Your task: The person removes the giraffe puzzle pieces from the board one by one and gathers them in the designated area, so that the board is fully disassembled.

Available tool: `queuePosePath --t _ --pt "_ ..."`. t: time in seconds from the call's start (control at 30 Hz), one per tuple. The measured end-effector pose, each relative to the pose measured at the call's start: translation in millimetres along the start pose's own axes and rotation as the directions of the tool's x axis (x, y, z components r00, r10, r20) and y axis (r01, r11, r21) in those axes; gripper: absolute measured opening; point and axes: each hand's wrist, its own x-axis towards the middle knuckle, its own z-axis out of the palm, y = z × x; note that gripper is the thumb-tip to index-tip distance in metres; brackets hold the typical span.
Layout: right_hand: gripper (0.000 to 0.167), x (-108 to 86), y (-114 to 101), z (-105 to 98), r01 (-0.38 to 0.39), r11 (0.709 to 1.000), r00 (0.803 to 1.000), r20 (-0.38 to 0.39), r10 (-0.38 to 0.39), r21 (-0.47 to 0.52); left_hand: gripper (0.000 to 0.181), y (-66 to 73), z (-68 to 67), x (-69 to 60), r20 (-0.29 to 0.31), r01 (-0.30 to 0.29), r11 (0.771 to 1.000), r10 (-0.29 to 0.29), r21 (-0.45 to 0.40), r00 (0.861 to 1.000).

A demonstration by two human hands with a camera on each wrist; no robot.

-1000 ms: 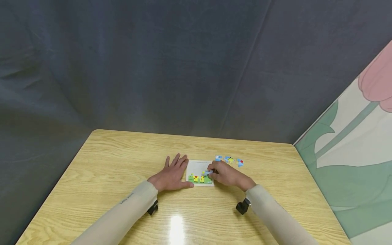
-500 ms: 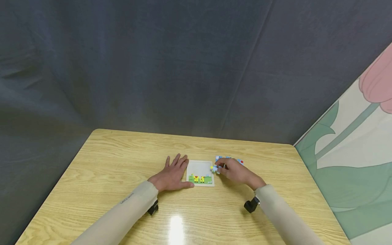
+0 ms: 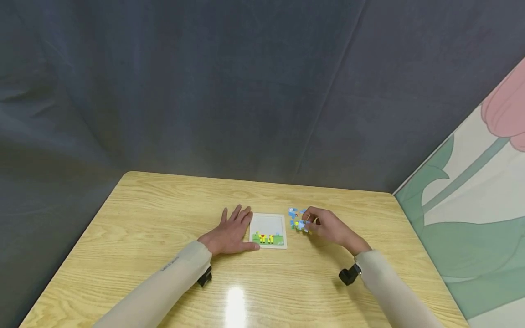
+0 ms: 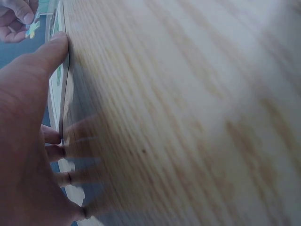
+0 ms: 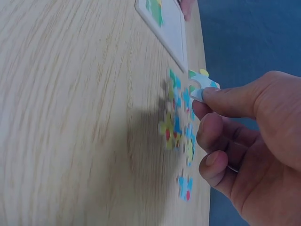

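My left hand (image 3: 229, 234) lies flat with fingers spread on the table, its thumb and forefinger against the left side of a white puzzle tray (image 3: 268, 223). Along the tray's bottom sits a joined row of green and yellow puzzle pieces (image 3: 266, 239). Right of the tray, my right hand (image 3: 328, 225) pinches a light blue puzzle piece (image 5: 203, 85) with a yellow knob between thumb and forefinger. The piece is held above the table, near several loose puzzle pieces (image 5: 169, 132). My right hand hides part of this group in the head view.
The wooden table (image 3: 164, 200) ends at a dark curtain (image 3: 229, 91) behind it. To the right hangs a cloth with a flower pattern (image 3: 463, 200). One loose blue piece with a red dot (image 5: 185, 188) lies apart from the others.
My right hand has moved from over the tray to the right, carrying the light blue puzzle piece to the loose pieces. The left hand stays where it was.
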Motion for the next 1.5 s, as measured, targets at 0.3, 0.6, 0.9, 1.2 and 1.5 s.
queuePosePath --t 0.3,0.6,0.9,1.2,1.5 --pt "0.007 -14.6 15.3 -9.3 -0.031 0.999 0.999 -0.036 0.032 0.018 0.105 -2.3 2.4 1.4 -0.002 0.009 1.0 -0.009 -0.009 1.0" --pt "0.007 -24.2 32.3 -15.2 -0.058 0.998 0.996 -0.069 0.06 0.037 0.105 -1.9 2.2 0.5 -0.005 0.004 1.0 -0.004 -0.013 1.0" --pt "0.007 -30.7 44.7 -16.3 -0.113 0.993 0.988 -0.104 0.115 0.019 0.105 -2.3 2.9 1.2 -0.009 0.002 1.0 -0.002 -0.014 1.0" --pt "0.005 -33.6 53.2 -16.1 -0.149 0.988 0.983 -0.112 0.145 -0.029 0.105 -1.4 2.5 0.2 -0.012 0.003 1.0 -0.003 -0.016 1.0" --pt "0.007 -28.6 53.8 -7.3 -0.15 0.985 0.977 -0.166 0.134 -0.085 0.105 -1.0 3.2 0.2 -0.012 0.002 1.0 -0.003 -0.01 1.0"
